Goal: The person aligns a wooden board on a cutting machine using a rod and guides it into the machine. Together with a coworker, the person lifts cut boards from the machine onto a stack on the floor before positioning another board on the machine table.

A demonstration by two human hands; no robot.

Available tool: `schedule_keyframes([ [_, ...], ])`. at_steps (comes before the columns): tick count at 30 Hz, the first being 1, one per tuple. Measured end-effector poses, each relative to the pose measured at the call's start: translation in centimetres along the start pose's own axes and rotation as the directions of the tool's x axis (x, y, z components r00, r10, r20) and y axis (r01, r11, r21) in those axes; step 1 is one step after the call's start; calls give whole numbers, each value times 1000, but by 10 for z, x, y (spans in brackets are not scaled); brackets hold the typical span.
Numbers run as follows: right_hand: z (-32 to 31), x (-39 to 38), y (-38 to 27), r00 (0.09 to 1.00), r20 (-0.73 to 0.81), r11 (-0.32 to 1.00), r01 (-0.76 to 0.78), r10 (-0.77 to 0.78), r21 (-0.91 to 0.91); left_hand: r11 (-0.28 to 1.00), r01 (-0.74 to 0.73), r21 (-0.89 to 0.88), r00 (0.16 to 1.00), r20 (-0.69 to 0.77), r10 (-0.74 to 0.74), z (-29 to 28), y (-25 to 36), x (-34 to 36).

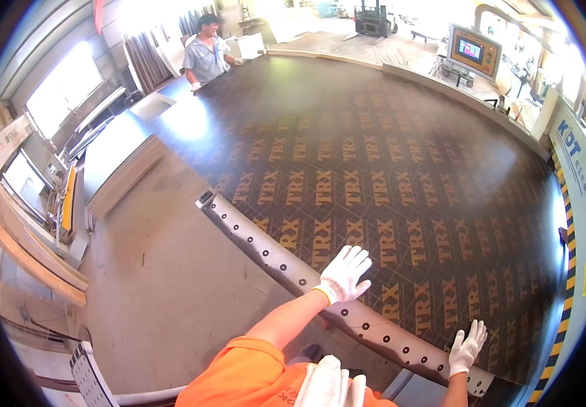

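Note:
A large dark brown panel (401, 156), printed with rows of gold lettering, spreads across the machine table in front of me. My left hand (344, 273), in a white work glove, lies on the panel near its front edge with the fingers stretched out. Farther right, my right hand (467, 347) is gloved the same way, fingers extended over the panel close to the edge. Neither holds anything. Beneath that edge runs a metal support rail (299, 281) dotted with round holes. The panel's far end shows glare and haze.
At the far left corner a person (209, 53) in a grey shirt and gloves stands by the panel. A control screen (473, 51) rises at the back right. Black and yellow striping (564, 271) edges the right machine body. Stacked boards (120, 169) stand left; a forklift (373, 19) sits behind.

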State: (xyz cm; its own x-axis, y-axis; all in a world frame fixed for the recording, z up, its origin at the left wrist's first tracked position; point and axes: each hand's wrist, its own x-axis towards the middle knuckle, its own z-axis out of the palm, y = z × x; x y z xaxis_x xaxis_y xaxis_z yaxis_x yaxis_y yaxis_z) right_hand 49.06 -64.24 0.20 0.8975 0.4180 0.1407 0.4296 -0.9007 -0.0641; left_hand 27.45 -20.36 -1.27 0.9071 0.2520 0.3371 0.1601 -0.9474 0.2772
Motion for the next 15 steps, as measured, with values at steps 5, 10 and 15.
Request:
schedule_keyframes([
  [5, -27, 3, -23, 983, -184, 989, 44, -18, 138, 999, -37, -6, 999, 29, 37, -18, 12, 20],
  [10, 1, 15, -9, 982, -188, 997, 45, -33, 57, 992, -83, 92, 990, -111, 93, 10, -3, 11],
  [15, -2, -10, 6, 987, -106, 993, -117, 119, 31, 985, -173, 8, 982, 78, 172, 22, 60, 23],
])
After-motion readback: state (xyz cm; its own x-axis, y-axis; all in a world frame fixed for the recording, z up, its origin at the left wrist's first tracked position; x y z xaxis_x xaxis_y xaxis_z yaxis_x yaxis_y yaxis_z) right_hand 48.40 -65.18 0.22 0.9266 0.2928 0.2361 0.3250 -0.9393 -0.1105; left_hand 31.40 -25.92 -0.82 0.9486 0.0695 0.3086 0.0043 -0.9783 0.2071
